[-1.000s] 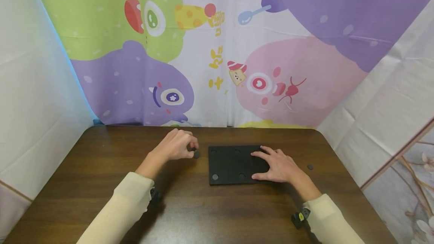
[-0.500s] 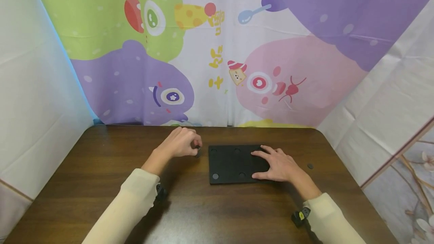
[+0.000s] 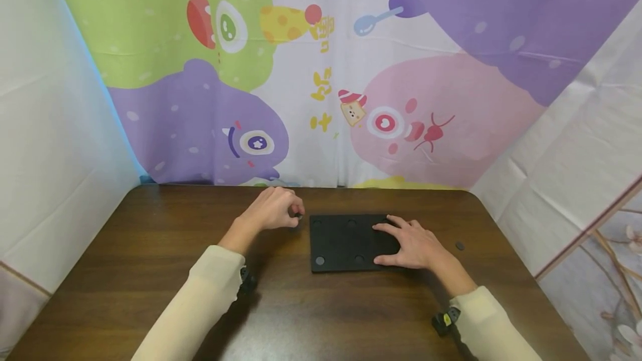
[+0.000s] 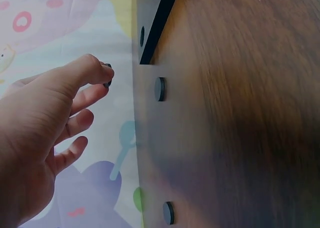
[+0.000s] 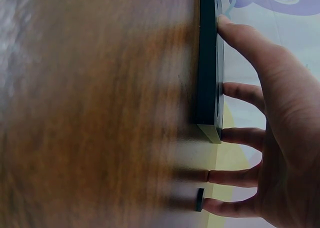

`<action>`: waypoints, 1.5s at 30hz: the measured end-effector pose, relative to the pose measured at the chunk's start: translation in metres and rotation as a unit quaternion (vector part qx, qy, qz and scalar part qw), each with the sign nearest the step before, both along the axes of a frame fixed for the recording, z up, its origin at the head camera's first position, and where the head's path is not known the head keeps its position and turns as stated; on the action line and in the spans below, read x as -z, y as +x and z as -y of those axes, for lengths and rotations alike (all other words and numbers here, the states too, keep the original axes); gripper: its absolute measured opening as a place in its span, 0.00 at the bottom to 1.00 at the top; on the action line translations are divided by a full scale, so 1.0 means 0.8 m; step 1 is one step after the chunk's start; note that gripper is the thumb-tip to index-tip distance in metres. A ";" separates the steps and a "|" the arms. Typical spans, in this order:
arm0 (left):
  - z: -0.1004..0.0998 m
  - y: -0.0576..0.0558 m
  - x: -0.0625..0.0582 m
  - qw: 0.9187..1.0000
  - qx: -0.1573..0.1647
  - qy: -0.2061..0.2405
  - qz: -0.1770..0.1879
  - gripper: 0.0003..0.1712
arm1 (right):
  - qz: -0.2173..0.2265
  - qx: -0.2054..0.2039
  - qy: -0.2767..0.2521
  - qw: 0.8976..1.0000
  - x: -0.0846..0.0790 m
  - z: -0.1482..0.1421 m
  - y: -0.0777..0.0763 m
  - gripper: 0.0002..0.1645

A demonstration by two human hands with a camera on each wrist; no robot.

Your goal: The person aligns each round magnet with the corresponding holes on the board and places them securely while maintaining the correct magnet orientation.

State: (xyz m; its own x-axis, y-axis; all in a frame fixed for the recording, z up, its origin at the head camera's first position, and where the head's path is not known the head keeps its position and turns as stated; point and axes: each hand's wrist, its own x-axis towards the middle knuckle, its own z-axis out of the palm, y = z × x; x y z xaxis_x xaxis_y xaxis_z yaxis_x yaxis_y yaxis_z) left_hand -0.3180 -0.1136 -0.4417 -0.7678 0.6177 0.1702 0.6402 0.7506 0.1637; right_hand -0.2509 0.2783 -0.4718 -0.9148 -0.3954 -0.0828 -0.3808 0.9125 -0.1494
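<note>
My left hand (image 3: 276, 209) pinches a small black disc (image 4: 108, 75) between thumb and index finger, raised above the table just left of the black board. The flat rectangular board (image 3: 341, 244) has round recesses, with a grey round piece (image 3: 320, 261) at its near left corner. On the board's right part rests my right hand (image 3: 412, 244), fingers spread; the hand hides that side. Two more discs lie on the table in the left wrist view: one disc (image 4: 160, 89) near the board's end, another disc (image 4: 168, 213) farther off.
Right of the right hand lies a single dark disc (image 3: 460, 245). The brown wooden table (image 3: 321, 316) ends at a cartoon-printed curtain (image 3: 321, 99) behind. Pale cloth (image 3: 541, 183) hangs along the right side, and likewise on the left.
My left hand has moved right, toward the board, and slightly away from me, lifting the pinched disc from the table. The right hand stays on the board.
</note>
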 end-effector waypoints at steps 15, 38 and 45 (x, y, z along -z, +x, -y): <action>-0.014 -0.008 0.010 1.000 -0.006 0.005 0.003 0.08 | 0.002 0.000 -0.004 1.000 -0.001 0.000 0.000 0.54; -0.032 -0.013 0.016 1.000 -0.017 -0.010 -0.012 0.08 | 0.000 -0.002 -0.007 1.000 -0.001 0.001 0.000 0.54; -0.038 -0.013 0.019 1.000 -0.014 -0.007 -0.013 0.08 | -0.001 -0.002 -0.007 1.000 -0.001 0.001 0.001 0.54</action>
State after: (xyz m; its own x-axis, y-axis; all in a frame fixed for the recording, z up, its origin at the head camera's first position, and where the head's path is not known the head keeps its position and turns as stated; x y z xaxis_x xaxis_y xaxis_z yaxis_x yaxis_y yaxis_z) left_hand -0.3284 -0.0830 -0.4571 -0.7796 0.5992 0.1820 0.6235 0.7698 0.1363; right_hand -0.2500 0.2775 -0.4707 -0.9131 -0.4008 -0.0753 -0.3854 0.9084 -0.1624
